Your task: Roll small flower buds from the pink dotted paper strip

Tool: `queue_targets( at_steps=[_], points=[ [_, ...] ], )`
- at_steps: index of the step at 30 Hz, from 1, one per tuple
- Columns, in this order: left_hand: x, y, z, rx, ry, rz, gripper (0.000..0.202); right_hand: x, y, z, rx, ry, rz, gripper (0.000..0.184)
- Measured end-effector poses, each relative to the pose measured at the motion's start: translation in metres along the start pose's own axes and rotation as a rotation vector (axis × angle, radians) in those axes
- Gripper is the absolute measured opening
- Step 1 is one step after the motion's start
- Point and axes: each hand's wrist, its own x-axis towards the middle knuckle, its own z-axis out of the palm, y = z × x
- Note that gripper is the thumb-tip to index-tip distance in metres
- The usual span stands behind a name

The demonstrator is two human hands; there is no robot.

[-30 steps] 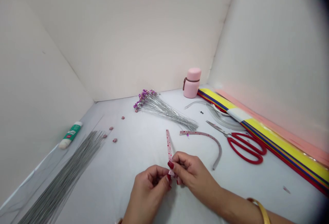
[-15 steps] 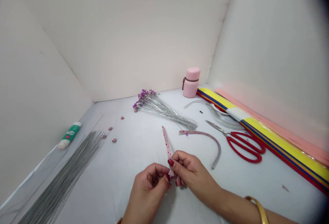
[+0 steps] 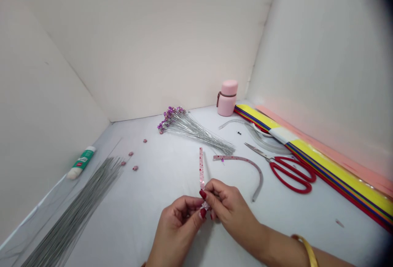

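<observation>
Between my two hands is a narrow pink paper strip (image 3: 201, 169) dotted with red, its long free end pointing away from me. Its near end is folded into a small knot-like shape (image 3: 205, 205) at my fingertips. My left hand (image 3: 181, 224) pinches this folded part between thumb and finger. Just above it, my right hand (image 3: 225, 203) grips the strip with thumb and forefinger; its other fingers are curled and partly hidden. Right of the strip, a curved clear tube holding patterned strips (image 3: 242, 159) lies on the table.
Red-handled scissors (image 3: 291, 173) lie at right, beside stacked coloured sheets (image 3: 331, 167). A wire bundle with purple tips (image 3: 196, 130) and a pink flask (image 3: 227, 98) are at the back. At left are grey wires (image 3: 76, 209), a glue stick (image 3: 81, 162) and several small pink paper stars (image 3: 135, 168).
The strip's free end has swung slightly to the right and now stands straighter, its patterned face turned to me. Both hands keep nearly the same place, fingers shifted a little at the fold.
</observation>
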Motion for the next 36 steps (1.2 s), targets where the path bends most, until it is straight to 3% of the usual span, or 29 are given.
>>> queue_targets(
  at_steps=[4,7,12,19,24,31,36],
  points=[
    [0.003,-0.002,-0.002,-0.115,0.079,-0.078,0.018,-0.001,-0.002,-0.003,-0.180,0.039,-0.159,0.018],
    [0.005,-0.003,-0.003,-0.165,0.090,-0.149,0.027,-0.001,-0.003,-0.005,-0.215,0.074,-0.177,0.018],
    [0.004,-0.002,-0.001,-0.060,0.058,-0.164,0.023,-0.001,-0.003,-0.004,-0.217,0.070,-0.184,0.018],
    [-0.002,0.002,0.000,0.190,0.097,-0.025,0.017,-0.002,-0.002,-0.003,-0.089,0.014,-0.116,0.019],
    [-0.005,0.003,0.004,0.383,0.150,0.201,0.016,0.000,-0.001,-0.001,0.121,-0.033,0.030,0.023],
    [0.001,0.007,0.002,0.139,0.094,-0.080,0.014,0.005,0.002,0.002,0.402,-0.101,0.187,0.031],
    [-0.001,0.002,0.003,0.229,0.086,0.063,0.015,0.004,0.000,0.002,0.363,-0.099,0.168,0.025]
  ],
)
